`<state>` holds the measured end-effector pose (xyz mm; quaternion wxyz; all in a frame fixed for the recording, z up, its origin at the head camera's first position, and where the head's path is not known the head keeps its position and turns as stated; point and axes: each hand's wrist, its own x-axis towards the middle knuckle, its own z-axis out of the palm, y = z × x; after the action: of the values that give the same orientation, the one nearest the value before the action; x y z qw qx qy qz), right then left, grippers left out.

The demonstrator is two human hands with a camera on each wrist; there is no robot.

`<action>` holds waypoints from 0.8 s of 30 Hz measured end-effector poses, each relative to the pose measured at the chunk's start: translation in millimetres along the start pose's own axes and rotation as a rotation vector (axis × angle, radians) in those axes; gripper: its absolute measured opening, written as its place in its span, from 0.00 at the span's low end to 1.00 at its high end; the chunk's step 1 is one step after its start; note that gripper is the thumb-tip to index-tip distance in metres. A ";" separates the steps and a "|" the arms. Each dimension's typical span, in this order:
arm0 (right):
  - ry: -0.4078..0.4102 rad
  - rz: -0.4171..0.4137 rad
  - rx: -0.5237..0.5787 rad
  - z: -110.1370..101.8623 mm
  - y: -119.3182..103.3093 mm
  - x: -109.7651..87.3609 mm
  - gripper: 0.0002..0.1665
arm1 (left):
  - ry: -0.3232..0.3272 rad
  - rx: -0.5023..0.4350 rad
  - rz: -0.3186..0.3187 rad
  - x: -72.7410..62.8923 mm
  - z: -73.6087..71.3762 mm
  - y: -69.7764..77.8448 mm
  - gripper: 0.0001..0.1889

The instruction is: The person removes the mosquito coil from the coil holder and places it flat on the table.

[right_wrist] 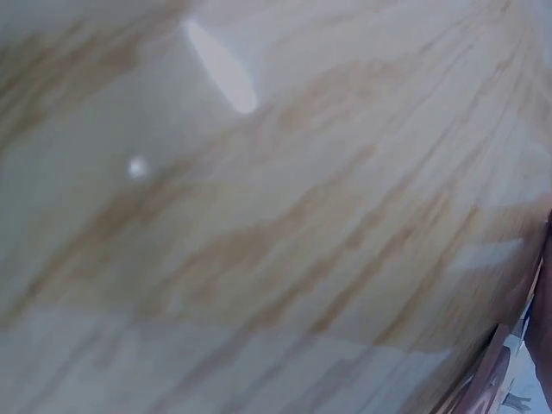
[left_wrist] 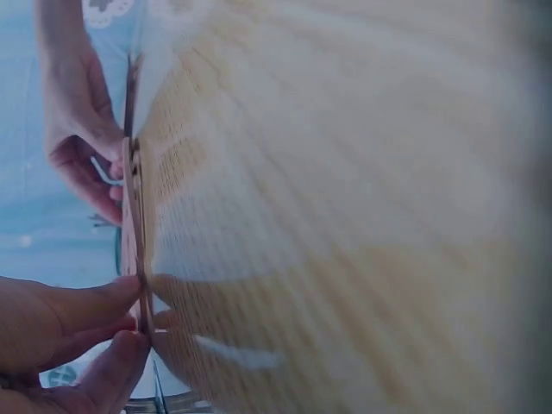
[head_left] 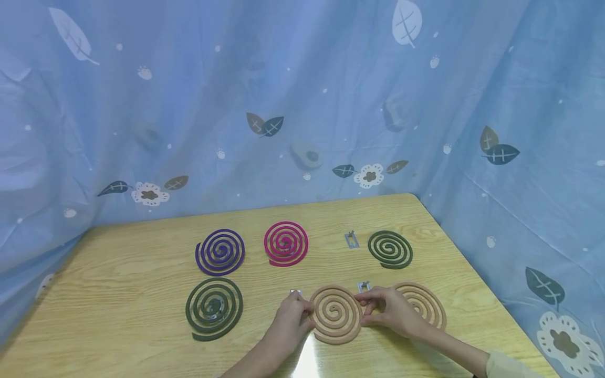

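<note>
A tan mosquito coil is held by both hands near the table's front. My left hand pinches its left edge between thumb and fingers. The opposite edge is pinched by my right hand. In the left wrist view the coil appears edge-on, a little above the wood, with the left hand nearest. Behind the right hand lies a second tan coil, partly covered. Small metal coil stands are near each hand, one by the left fingers and one above the right.
On the left are a purple coil and a dark green coil, the latter over a metal stand. A pink coil sits at the back middle. Farther right are a bare stand and another green coil. A blue curtain borders the table.
</note>
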<state>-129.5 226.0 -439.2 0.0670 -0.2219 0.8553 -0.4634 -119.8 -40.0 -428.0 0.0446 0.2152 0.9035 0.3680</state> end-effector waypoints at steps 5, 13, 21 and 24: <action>0.007 0.014 0.056 -1.5 -3.1 -1.2 0.27 | 0.064 -0.007 0.046 -3.6 -2.4 -2.4 0.12; 0.040 -0.045 0.208 -4.2 -20.5 -0.8 0.25 | 0.139 -0.428 0.104 -4.9 -11.3 -7.8 0.14; 0.082 0.057 0.283 -1.1 -32.1 15.7 0.25 | 0.197 -0.602 0.056 9.0 -23.7 -18.0 0.14; 0.107 0.045 0.294 0.2 -33.8 25.2 0.25 | 0.232 -0.605 0.019 15.4 -27.4 -22.3 0.14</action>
<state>-141.2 198.7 -409.3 0.0636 -0.1656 0.7853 -0.5931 -148.3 -65.4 -422.2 -0.0002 0.1572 0.7502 0.6422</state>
